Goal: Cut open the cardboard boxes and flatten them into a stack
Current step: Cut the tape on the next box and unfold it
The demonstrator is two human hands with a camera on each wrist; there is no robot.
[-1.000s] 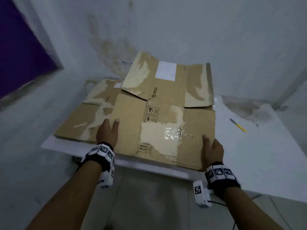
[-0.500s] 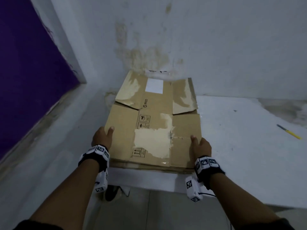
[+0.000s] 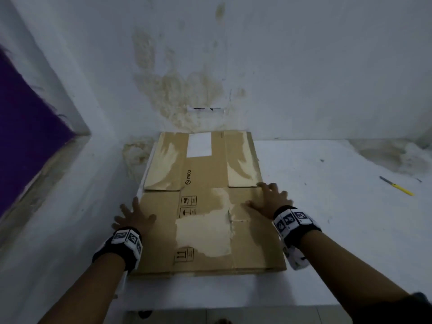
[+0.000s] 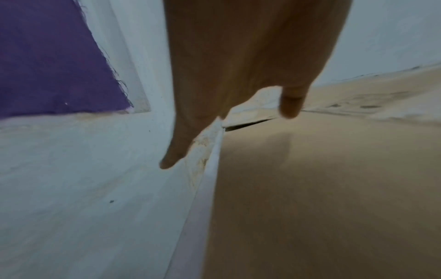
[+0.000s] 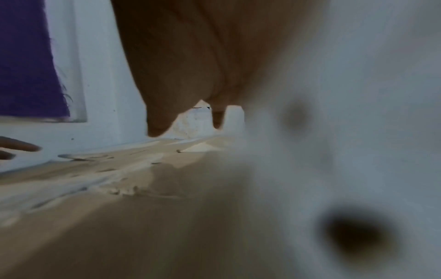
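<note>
Head view: left hand (image 3: 135, 218) and right hand (image 3: 271, 199), fingers spread, flank flattened cardboard (image 3: 205, 206) (lying under the palms).

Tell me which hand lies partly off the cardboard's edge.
The left hand: its outer fingers overhang the flattened cardboard's left edge, while the right hand lies flat on it.

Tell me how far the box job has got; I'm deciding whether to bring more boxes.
Done: the flattened cardboard lies flat on the white table, its edges showing layers. In hand: the left hand and right hand rest spread on it. Left: no uncut box shows; the yellow-handled cutter lies unused.
</note>
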